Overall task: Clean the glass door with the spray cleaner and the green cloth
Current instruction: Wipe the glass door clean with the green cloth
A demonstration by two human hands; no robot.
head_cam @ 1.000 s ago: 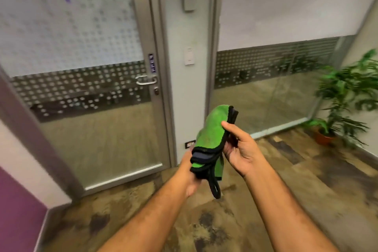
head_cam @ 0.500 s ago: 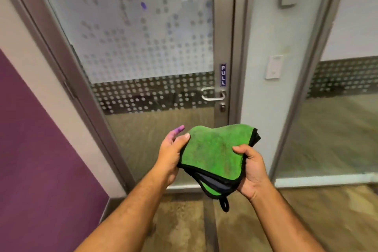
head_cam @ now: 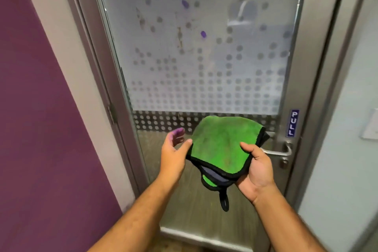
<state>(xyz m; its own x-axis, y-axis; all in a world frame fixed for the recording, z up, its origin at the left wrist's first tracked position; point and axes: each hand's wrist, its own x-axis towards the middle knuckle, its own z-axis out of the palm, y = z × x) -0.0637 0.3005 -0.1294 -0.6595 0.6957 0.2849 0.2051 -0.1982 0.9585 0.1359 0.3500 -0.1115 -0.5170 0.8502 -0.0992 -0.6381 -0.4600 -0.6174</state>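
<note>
My right hand pinches the soft, floppy green cloth by its folded edge; left hand open beside it.

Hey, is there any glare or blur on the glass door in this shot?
Head view: a bright glare streak on the glass door top left; edges bow from the wide-angle lens; green cloth and hands fairly sharp.

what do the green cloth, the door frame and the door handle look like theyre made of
Green cloth: soft napped fabric, probably microfibre, with stitched black edging and a hanging loop. Door frame: grey metal with a dull brushed sheen, possibly aluminium or steel. Door handle: brighter silver metal, smooth and rounded; alloy not discernible.
</note>
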